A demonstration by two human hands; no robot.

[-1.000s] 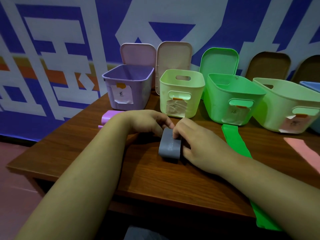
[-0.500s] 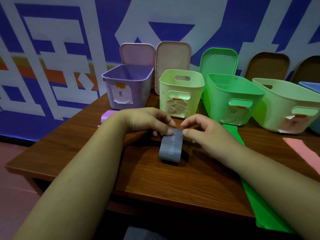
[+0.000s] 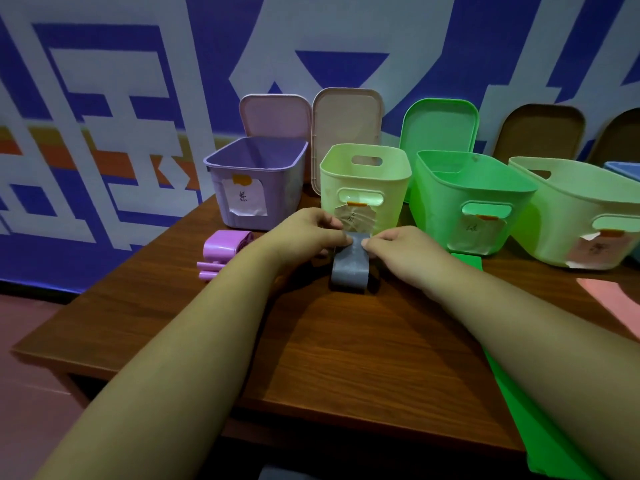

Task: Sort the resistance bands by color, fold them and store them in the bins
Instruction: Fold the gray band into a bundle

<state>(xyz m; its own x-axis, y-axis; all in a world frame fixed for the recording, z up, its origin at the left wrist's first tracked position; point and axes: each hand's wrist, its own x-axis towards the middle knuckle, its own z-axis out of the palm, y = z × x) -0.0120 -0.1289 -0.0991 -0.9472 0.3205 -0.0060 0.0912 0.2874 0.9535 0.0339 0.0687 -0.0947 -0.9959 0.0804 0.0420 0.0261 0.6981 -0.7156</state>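
Note:
A grey resistance band (image 3: 349,270), folded into a short loop, hangs just above the wooden table (image 3: 346,358). My left hand (image 3: 304,233) and my right hand (image 3: 401,252) both pinch its top edge, fingertips almost touching. The pale yellow-green bin (image 3: 363,168) stands directly behind the band. A purple bin (image 3: 256,178) stands to its left, a bright green bin (image 3: 471,199) and another pale bin (image 3: 581,216) to its right. Folded pink-purple bands (image 3: 221,252) lie left of my left wrist. A long green band (image 3: 540,420) runs under my right forearm.
Bin lids (image 3: 346,133) lean against the blue and white wall behind the bins. A pink band (image 3: 609,299) lies at the right edge. A blue bin corner (image 3: 623,169) shows at far right. The table's front edge runs below my forearms.
The grey band lay flat under my right hand; both hands have since pinched its top edge and lifted it toward the pale yellow-green bin.

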